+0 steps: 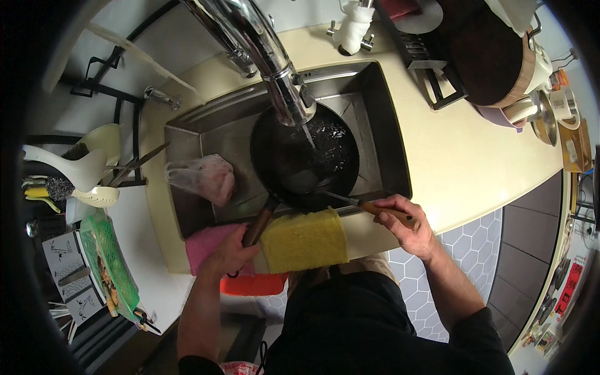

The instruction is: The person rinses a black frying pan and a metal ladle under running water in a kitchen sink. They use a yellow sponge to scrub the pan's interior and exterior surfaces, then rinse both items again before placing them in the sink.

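Observation:
A black wok sits in the stainless steel sink, under a chrome faucet that runs a stream of water into it. My left hand grips the wok's wooden handle at the sink's front edge. In my right hand is the wooden handle of a spatula or ladle; its dark metal head rests low inside the wok, partly under water. Left of the wok, a knotted clear plastic bag with something pinkish inside lies in the sink.
A yellow cloth and a pink cloth drape over the front counter edge. At the left stand hanging ladles, a knife and a green basket. A round wooden board in a black rack and bowls stand at right.

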A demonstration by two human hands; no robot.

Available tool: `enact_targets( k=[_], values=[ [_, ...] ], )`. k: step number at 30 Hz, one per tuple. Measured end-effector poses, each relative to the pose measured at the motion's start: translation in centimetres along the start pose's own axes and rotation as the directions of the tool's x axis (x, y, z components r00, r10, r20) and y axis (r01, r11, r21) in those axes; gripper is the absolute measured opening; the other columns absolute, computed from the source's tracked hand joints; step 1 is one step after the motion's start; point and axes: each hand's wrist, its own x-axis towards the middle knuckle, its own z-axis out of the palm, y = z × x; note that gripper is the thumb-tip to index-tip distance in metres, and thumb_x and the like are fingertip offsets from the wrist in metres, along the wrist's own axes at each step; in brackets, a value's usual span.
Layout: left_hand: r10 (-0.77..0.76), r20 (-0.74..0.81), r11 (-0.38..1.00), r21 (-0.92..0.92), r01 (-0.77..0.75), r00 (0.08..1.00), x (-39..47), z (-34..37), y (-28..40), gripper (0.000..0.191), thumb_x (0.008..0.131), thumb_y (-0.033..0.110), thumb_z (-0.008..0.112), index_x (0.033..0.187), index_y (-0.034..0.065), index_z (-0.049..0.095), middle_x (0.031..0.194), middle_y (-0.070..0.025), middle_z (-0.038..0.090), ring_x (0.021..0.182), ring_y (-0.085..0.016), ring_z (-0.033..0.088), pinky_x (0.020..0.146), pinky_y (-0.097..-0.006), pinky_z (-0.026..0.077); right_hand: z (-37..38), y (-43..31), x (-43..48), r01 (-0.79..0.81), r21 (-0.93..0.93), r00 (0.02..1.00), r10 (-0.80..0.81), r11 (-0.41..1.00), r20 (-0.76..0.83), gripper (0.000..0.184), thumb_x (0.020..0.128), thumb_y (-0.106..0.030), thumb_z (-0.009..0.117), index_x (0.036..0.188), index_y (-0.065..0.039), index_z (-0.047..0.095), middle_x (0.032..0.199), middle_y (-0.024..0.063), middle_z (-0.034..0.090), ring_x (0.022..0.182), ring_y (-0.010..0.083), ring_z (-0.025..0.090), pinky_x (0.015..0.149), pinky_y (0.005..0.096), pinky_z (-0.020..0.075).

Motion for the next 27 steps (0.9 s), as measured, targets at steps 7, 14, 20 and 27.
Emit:
enact_targets(
  k=[7,14,20,27],
  values=[
    [0.051,-0.035,0.996,0.070,-0.048,0.998,0.1,0.1,0.4,0.062,0.085,0.022,0.066,0.139,0.0010,0.042,0.078,-0.0050,0.055,0.059,-0.012,0.053,0.046,-0.0289,0.043,2.0,-1.0,1.8,0.112,-0.177,0.993,-0.102,0.978,0.064,0.029,0.092,-0.011,0.065,0.119,-0.002,0.063,0.098,0.0124,0.070,0.086,0.0214,0.069,0.075,0.0320,0.0550],
    [0.026,-0.028,0.999,0.047,-0.025,0.999,-0.1,0.2,0.6,0.063,0.086,0.022,0.065,0.141,0.0034,0.041,0.076,-0.0041,0.054,0.055,-0.012,0.051,0.044,-0.0283,0.040,2.4,-1.2,1.7,0.151,-0.127,0.989,-0.151,0.980,0.008,0.028,0.092,-0.010,0.064,0.118,-0.001,0.061,0.104,0.0154,0.071,0.094,0.0206,0.070,0.082,0.0302,0.0551],
    [-0.027,-0.004,0.999,0.032,0.027,1.000,-0.2,0.0,0.5,0.060,0.087,0.022,0.065,0.140,0.0041,0.043,0.076,-0.0037,0.054,0.055,-0.011,0.050,0.044,-0.0283,0.039,3.6,1.7,2.8,0.093,-0.050,0.984,-0.099,0.994,-0.145,0.027,0.093,-0.011,0.066,0.117,-0.001,0.061,0.102,0.0133,0.070,0.090,0.0151,0.067,0.080,0.0282,0.0526],
    [0.000,-0.024,0.998,0.059,0.002,1.000,-0.2,0.2,0.8,0.063,0.086,0.025,0.065,0.140,0.0028,0.043,0.076,-0.0044,0.055,0.058,-0.011,0.051,0.045,-0.0284,0.040,4.2,2.0,3.5,-0.012,0.189,0.986,0.042,0.982,-0.159,0.027,0.095,-0.013,0.065,0.117,0.002,0.060,0.099,0.0075,0.067,0.091,0.0106,0.061,0.083,0.0251,0.0492]
  ],
)
